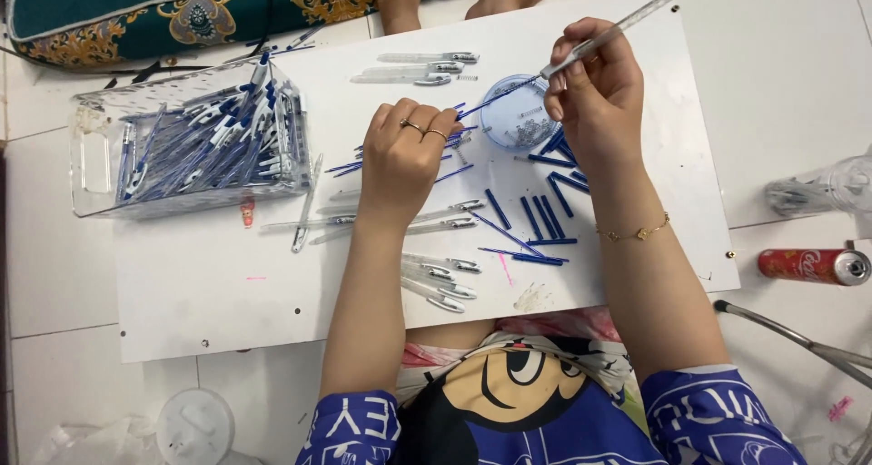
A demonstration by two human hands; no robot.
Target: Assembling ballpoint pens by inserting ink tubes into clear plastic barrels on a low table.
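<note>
Right hand (595,93) pinching clear pen barrel (627,18), tilted up to the right. Left hand (404,152) closed on thin blue refill (490,97), tip toward barrel, above round dish (518,120). Loose refills (545,215) on white board (218,292); clear bin (100,170) of pens at left.

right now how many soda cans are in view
1. A red can lies on its side on the floor tiles to the right of the white board, near the picture's right edge. Others could be hidden outside the frame.
</note>
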